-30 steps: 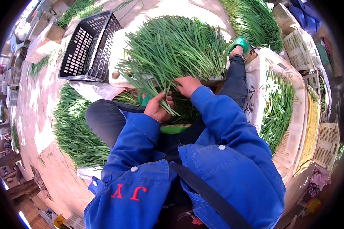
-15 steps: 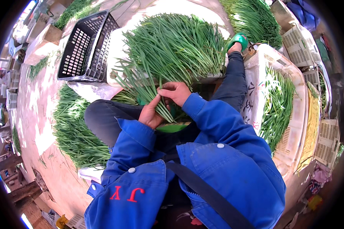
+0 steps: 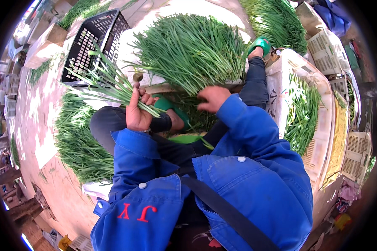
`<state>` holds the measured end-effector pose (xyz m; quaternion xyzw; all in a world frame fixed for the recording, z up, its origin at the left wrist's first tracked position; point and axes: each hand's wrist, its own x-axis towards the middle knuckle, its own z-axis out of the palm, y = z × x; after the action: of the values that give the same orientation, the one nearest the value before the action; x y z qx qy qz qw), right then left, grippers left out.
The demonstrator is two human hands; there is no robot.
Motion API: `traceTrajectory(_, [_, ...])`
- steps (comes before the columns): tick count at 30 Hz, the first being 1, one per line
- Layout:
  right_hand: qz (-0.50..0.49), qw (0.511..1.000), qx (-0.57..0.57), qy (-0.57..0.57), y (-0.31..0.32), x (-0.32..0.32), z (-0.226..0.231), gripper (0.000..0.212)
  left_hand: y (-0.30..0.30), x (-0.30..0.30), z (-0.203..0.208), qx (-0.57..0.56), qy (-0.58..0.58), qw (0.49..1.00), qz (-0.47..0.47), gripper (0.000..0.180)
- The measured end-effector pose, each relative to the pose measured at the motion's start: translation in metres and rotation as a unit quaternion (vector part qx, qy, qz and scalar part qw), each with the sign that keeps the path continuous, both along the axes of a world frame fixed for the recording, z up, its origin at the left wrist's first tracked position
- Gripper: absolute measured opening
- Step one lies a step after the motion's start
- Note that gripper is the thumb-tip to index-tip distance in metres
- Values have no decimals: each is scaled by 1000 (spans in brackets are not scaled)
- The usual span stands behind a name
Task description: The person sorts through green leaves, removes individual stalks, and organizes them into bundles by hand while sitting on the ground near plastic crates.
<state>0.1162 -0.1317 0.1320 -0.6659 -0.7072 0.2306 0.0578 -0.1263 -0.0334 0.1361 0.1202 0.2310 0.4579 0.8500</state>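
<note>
My left hand (image 3: pixel 139 113) is closed around a small bunch of long green chives (image 3: pixel 117 90), their pale stem ends pointing right and their leaves fanning out to the upper left. Just above its thumb is a small round brown thing (image 3: pixel 138 77) whose kind I cannot make out. My right hand (image 3: pixel 213 98) holds nothing that I can see; its thumb and fingers are apart, close to the stem ends of a big heap of chives (image 3: pixel 192 48) ahead of me. A short green piece (image 3: pixel 207 144) shows over my lap.
A black plastic crate (image 3: pixel 88 46) stands at the far left. More chives (image 3: pixel 79 138) lie by my left knee, and others (image 3: pixel 276 25) at the far right. A pale crate (image 3: pixel 318 146) holding chives stands to my right. My green slippers (image 3: pixel 260 44) are near the heap.
Both hands were together on the bunch. Now my left hand has carried it to the left, and my right hand has let go and moved right, toward the heap's stem ends.
</note>
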Motion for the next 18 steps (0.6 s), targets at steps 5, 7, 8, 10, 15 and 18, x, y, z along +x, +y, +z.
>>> traceTrajectory(5, [-73, 954, 275, -99, 74, -7, -51, 11, -2, 1, -10, -37, -70, 997, -24, 20])
traceTrajectory(7, [-62, 951, 243, -179, 89, -13, -68, 9, -4, 4, -11, -38, -89, 995, -33, 18])
traceTrajectory(8, [-58, 947, 226, -221, 93, -12, -74, 8, -7, 6, -9, -48, -80, 995, -22, 17])
traceTrajectory(10, [-149, 955, 254, -13, 97, -2, -65, 11, -11, 7, -9, -70, -58, 996, 6, 17])
traceTrajectory(15, [-320, 700, 4, 638, 77, 30, -22, 18, -18, 27, -32, -85, -24, 996, -31, 19])
traceTrajectory(18, [-321, 671, -30, 668, 57, 17, -27, 16, -27, 48, -45, -122, 11, 988, -93, 20])
